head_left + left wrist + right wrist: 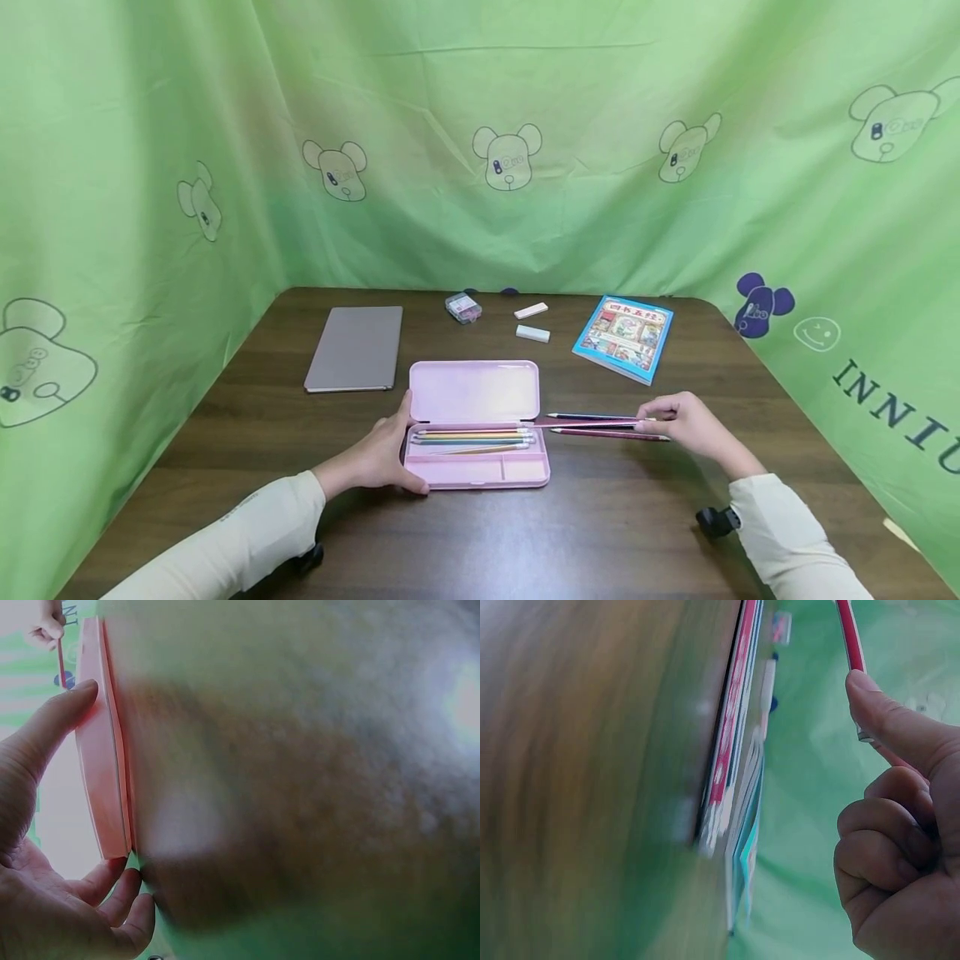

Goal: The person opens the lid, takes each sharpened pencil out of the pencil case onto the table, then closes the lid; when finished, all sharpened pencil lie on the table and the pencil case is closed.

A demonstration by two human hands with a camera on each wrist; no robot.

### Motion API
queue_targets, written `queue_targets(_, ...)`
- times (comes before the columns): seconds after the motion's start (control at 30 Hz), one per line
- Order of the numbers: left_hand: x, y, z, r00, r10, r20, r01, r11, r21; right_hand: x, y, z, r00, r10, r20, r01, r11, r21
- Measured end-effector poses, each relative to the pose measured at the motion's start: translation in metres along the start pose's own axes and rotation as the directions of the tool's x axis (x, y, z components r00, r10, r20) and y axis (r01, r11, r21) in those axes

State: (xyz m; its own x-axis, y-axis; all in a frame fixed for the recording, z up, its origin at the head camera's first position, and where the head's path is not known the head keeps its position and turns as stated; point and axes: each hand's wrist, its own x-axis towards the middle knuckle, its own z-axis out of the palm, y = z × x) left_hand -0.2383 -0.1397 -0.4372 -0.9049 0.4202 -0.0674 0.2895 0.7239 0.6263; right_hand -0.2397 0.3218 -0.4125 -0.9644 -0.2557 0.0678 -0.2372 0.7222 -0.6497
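I see the grey tablet point(355, 347) lying far left on the table point(600, 533); my left hand point(382, 458) cups the left end of the open pink pencil case point(476, 423), fingers relaxed against it, several pencils inside; right of the case two pencils point(600, 425) lie on the wood; my right hand point(686, 425) pinches a red pencil point(849, 634); a blue book point(624, 337) lies beyond.

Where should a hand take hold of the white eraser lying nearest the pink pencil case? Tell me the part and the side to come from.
Pinch the white eraser across its two long sides, probably best coming straight down from above. It lies flat on the table as a low block, so its narrow width suits a finger-and-thumb pinch. It sits apart from the second eraser and the book, leaving room around it.
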Motion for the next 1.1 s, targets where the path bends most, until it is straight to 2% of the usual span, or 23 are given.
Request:
queue_targets(0.33, -0.001, 0.001, -0.001, 1.000, -0.012, -0.013, 0.012, 1.000, 0.008, -0.018, 0.015, -0.008, 0.998, 0.058, 0.007, -0.058, 0.998, -0.026)
queue_targets(0.53, -0.002, 0.000, 0.000, 1.000, 0.003, -0.013, -0.003, 1.000, 0.008, -0.023, 0.024, -0.006, 0.999, 0.031, 0.021, -0.030, 0.999, -0.044)
queue_targets(0.7, -0.002, -0.001, 0.000, 1.000, 0.007, -0.007, -0.007, 1.000, 0.005, -0.021, 0.027, -0.005, 0.999, 0.006, 0.033, -0.001, 0.990, -0.142)
queue_targets(0.87, -0.002, -0.001, 0.000, 1.000, 0.011, -0.005, -0.011, 1.000, 0.005, -0.015, 0.029, -0.004, 0.999, 0.013, 0.040, -0.001, 0.960, -0.281)
queue_targets(1.0, -0.002, 0.000, 0.000, 1.000, 0.012, -0.006, -0.012, 1.000, 0.010, -0.010, 0.026, -0.003, 0.998, 0.044, 0.036, -0.030, 0.950, -0.311)
queue_targets(1.1, -0.001, 0.000, 0.000, 1.000, 0.011, -0.006, -0.011, 1.000, 0.015, -0.009, 0.022, -0.002, 0.997, 0.068, 0.037, -0.055, 0.957, -0.283)
